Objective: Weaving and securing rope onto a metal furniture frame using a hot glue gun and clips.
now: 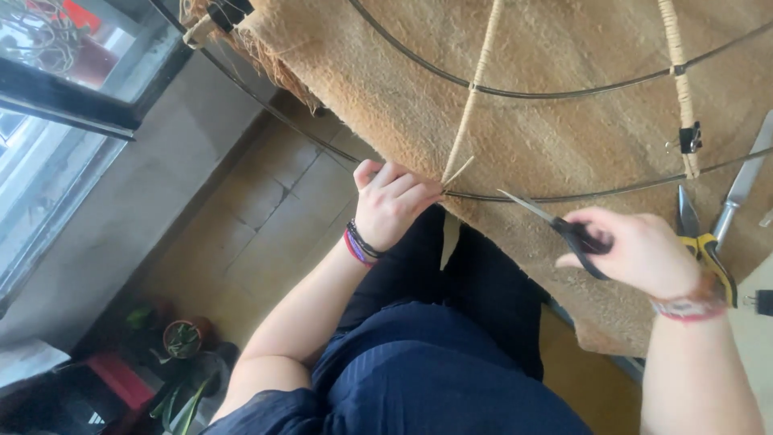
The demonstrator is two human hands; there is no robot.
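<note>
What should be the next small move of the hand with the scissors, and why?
Probably bring the scissors in the right hand leftward to the loose cord tails. The left hand pinches the cord at the wire ring, and the blades stand apart from it.

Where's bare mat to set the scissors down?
Free: mat between the two wire rings, between the wrapped spokes. Crowded: right edge, with pliers, a metal tool and binder clip. Left hand pinches the cord end; right hand holds scissors.
</note>
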